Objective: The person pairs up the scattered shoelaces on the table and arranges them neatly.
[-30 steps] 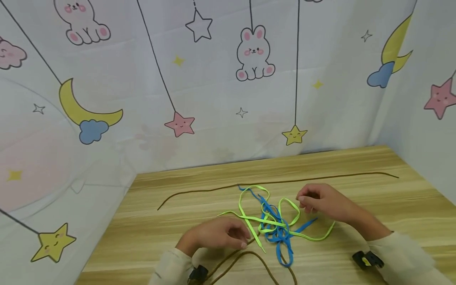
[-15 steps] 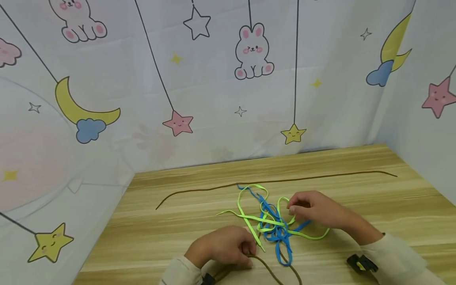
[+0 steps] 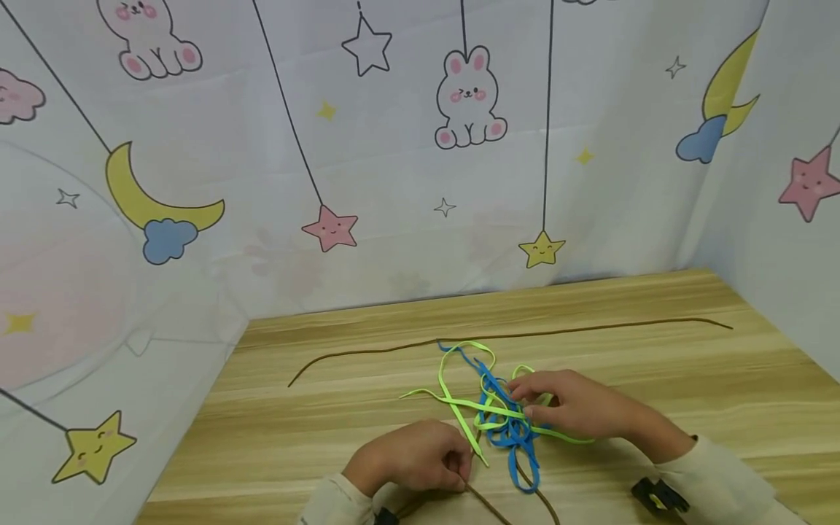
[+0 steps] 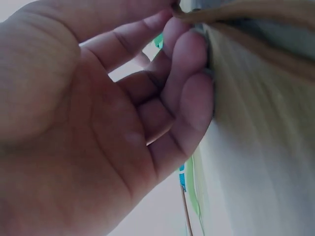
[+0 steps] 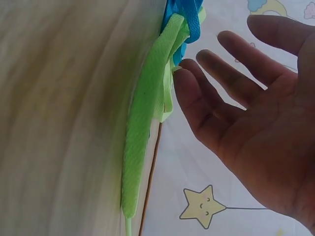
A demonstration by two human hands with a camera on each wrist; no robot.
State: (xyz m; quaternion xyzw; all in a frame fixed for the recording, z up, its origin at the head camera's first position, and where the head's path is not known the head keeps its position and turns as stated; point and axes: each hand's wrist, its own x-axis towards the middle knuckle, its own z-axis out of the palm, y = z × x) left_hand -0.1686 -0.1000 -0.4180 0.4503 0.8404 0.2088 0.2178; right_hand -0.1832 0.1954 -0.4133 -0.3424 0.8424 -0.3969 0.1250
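A bright green shoelace [image 3: 459,402] and a blue shoelace [image 3: 523,458] lie tangled together at the middle of the table. Left of the tangle's lower end, my left hand [image 3: 425,456] pinches a brown shoelace [image 3: 487,503] between thumb and index finger. In the left wrist view, this brown lace [image 4: 266,14] meets the fingertips at the top; the other fingers are bent and hold nothing. Over the tangle's right side hovers my right hand [image 3: 580,408], fingers spread. The right wrist view shows its fingertips close to the green lace [image 5: 145,118]; whether they touch is unclear.
Another long brown lace [image 3: 564,332] stretches across the back of the wooden table [image 3: 295,430]. A white printed curtain [image 3: 394,270] closes off the back and both sides.
My left hand has lowered onto the brown shoelace and now pinches it, pulling its loop flatter. The right hand has moved left, from beside the tangle to over its right part.
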